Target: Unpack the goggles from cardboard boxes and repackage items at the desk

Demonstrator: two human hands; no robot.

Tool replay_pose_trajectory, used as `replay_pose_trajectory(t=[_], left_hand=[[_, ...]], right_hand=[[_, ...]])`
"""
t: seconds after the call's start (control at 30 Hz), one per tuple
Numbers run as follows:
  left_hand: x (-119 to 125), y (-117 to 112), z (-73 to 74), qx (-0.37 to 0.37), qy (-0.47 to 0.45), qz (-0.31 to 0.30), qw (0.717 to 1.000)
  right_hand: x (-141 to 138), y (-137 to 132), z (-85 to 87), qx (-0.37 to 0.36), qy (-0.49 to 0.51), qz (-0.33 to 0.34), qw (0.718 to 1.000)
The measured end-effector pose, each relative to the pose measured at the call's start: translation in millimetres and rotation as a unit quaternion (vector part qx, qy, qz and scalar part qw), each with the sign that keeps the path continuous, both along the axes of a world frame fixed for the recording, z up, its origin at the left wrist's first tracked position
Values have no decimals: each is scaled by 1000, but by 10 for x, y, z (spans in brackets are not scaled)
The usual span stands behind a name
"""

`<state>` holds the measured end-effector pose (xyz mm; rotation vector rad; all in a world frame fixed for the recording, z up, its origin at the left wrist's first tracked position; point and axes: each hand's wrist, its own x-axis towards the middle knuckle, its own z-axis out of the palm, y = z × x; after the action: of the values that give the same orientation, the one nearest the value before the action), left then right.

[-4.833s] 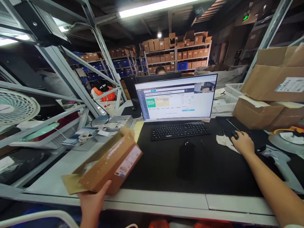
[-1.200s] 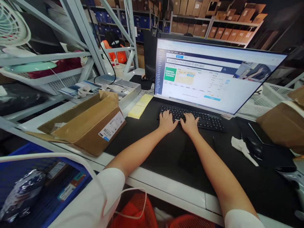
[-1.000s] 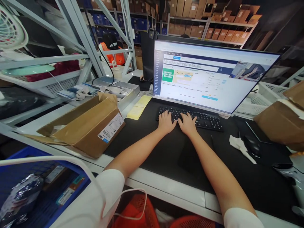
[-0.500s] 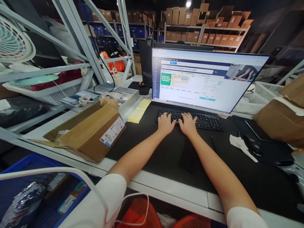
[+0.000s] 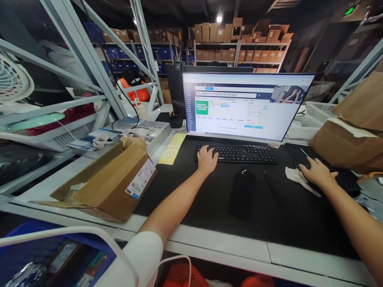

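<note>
My left hand (image 5: pixel 207 160) rests on the left end of the black keyboard (image 5: pixel 248 153), fingers spread over the keys and holding nothing. Over at the right of the dark desk mat, my right hand (image 5: pixel 318 173) lies palm down over the computer mouse, which it hides almost wholly. A crumpled white tissue (image 5: pixel 301 180) lies right beside that hand. Behind the keyboard stands a lit monitor (image 5: pixel 233 113) showing a page with a search bar, a green box and a small camera picture.
An opened cardboard box (image 5: pixel 116 183) and yellow paper slips (image 5: pixel 172 149) lie on the left. A dark flat object (image 5: pixel 242 195) lies mid-mat beside a thin black stick (image 5: pixel 269 182). Brown packages (image 5: pixel 344 139) and a white basket (image 5: pixel 323 113) stand at the right.
My right hand has left the keyboard and moved right onto the mouse. My left hand stays on the keys. The view has shifted slightly, uncovering the dark flat object on the mat.
</note>
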<state>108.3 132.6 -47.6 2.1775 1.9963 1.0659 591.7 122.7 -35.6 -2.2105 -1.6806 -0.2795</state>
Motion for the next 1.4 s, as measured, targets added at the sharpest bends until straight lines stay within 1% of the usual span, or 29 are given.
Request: replay_pose_trajectory(t=[0.03, 0.07, 0.1, 0.17, 0.23, 0.27, 0.37, 0.43, 0.6, 0.77, 1.07, 1.2, 1.4], left_hand=[[-4, 0, -4, 2, 0, -2, 1000], [-7, 0, -9, 4, -1, -4, 1000], [-11, -1, -15, 7, -1, -9, 1000], [-14, 1, -28, 15, 2, -28, 999], [-8, 10, -37, 25, 9, -54, 998], [-1, 17, -38, 30, 13, -67, 997], [30, 40, -37, 33, 21, -95, 995], [45, 49, -38, 32, 19, -107, 994], [32, 42, -55, 34, 2, -108, 994], [18, 31, -64, 30, -2, -115, 993], [46, 57, -61, 13, -16, -127, 992], [50, 82, -68, 5, -18, -128, 992], [38, 108, -97, 12, -6, -128, 992]], right_hand=[[147, -42, -100, -28, 21, 3, 999], [225, -86, -180, -39, 36, 7, 999], [249, -131, -242, -30, 42, 10, 999], [210, -207, -322, 12, 37, -21, 999], [162, -250, -366, 20, 35, -59, 997], [156, -258, -383, 11, 36, -62, 997], [202, -239, -429, -6, 37, -44, 998], [244, -214, -457, 5, 34, -35, 999], [291, -167, -520, 26, 23, -23, 999], [285, -148, -542, 41, 23, -20, 999], [212, -207, -432, 13, 38, -32, 999], [221, -205, -443, 21, 48, -34, 998], [271, -190, -450, 22, 59, -43, 997]])
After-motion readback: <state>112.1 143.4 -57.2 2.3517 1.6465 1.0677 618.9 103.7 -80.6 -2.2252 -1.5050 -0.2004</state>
